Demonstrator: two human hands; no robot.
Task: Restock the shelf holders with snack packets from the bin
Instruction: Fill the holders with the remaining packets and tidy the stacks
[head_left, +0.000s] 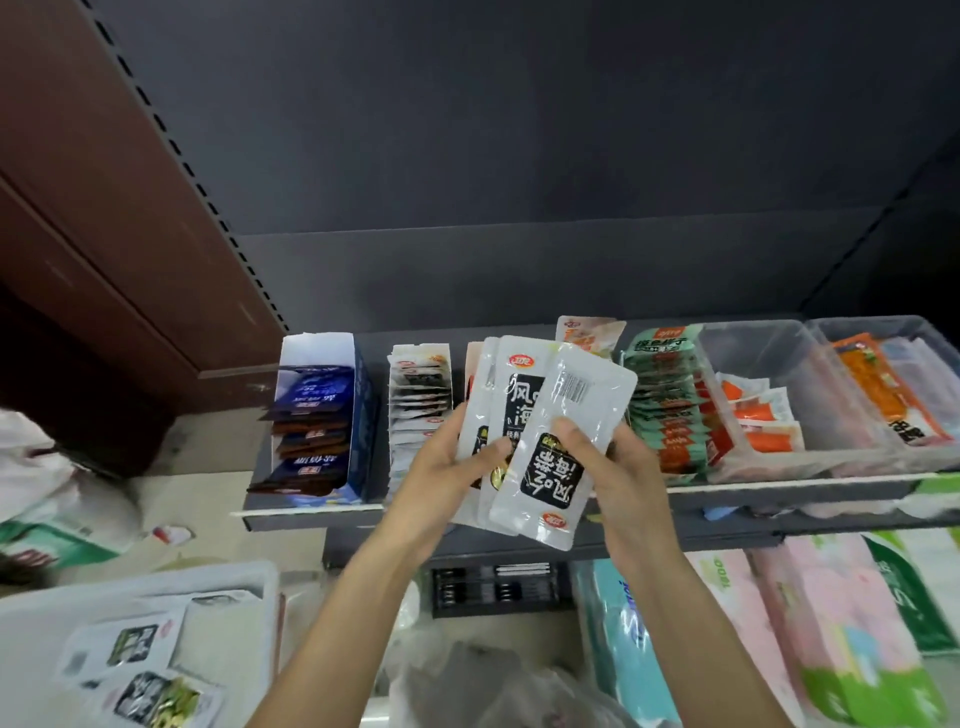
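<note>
Both forearms reach up from the bottom edge, hands holding white snack packets before the shelf.

Left hand (451, 457) grips a small fan of white packets (511, 395) with black labels, thumb curled across their fronts; right hand (613, 467) pinches the front packet (558, 447), turned upside down with its barcode uppermost, thumb on its face. These packets hang over the shelf (311, 512) front edge, between the white-packet holder (418, 415) and the green packets (667, 400). Toward the shelf's left end stands a blue box (332, 415) of dark packets; clear tubs (779, 374) of orange packets sit toward its right end. At lower left the white bin (223, 587) holds more black-labelled packets (135, 670).
</note>
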